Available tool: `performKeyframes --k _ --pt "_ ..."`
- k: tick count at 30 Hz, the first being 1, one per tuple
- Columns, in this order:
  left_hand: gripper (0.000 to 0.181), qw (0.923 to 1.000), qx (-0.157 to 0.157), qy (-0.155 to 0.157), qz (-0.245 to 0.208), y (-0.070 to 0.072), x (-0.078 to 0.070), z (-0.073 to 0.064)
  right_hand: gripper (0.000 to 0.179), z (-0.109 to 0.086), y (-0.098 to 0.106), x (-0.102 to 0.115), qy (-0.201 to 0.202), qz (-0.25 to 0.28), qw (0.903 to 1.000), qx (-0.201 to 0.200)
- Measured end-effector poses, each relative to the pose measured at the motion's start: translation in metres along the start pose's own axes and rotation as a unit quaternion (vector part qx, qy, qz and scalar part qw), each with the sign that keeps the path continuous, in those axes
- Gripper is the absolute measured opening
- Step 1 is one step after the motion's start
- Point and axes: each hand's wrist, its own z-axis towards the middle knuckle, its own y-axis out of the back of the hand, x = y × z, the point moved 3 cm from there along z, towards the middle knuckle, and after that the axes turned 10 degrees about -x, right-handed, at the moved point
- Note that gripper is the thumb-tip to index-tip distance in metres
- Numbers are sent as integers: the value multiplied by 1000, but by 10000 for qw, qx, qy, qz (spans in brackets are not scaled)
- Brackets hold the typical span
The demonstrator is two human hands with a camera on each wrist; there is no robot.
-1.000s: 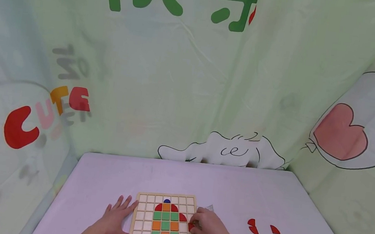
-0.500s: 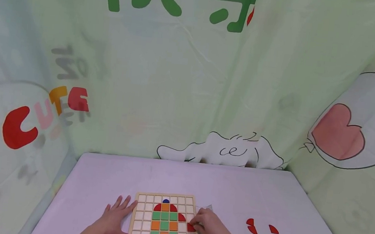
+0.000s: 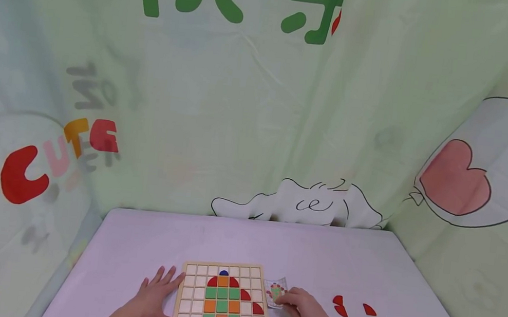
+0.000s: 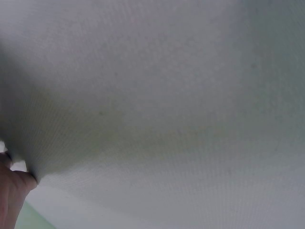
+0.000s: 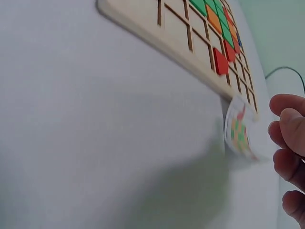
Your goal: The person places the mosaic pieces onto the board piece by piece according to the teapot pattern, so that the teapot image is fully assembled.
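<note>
A wooden grid board (image 3: pixel 199 293) bears a picture of green, orange and red pieces, with a blue one (image 3: pixel 224 273) at the top. My left hand (image 3: pixel 153 295) rests at its left edge, fingers spread and thumb on the frame. A red quarter-round piece (image 3: pixel 258 309) sits in a cell near the right edge. Beside that edge lies a small curled picture card (image 3: pixel 275 288). My right hand (image 3: pixel 309 314) hovers at the card's lower right corner, fingers loosely bent, nothing seen in them. In the left wrist view, fabric covers nearly everything except part of the left hand (image 4: pixel 16 193).
Further right on the purple tabletop (image 3: pixel 227 238) lie loose red quarter-round pieces: two close together (image 3: pixel 341 311) and one apart (image 3: pixel 370 309). Behind the table hangs a printed curtain (image 3: pixel 220 124). The board's lower end runs out of the head view.
My right hand has let go of the red quarter-round piece in the board cell and moved right, uncovering the picture card. The left hand has stayed at the board's left edge.
</note>
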Motion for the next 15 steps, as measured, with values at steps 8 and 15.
performKeyframes --k 8,15 --pt "122 9999 -72 -104 -89 1 0 -3 18 -38 26 -46 -732 205 9970 111" --pt "121 9999 -71 -55 -45 2 2 -2 21 -76 42 -90 -1350 225 9906 -21"
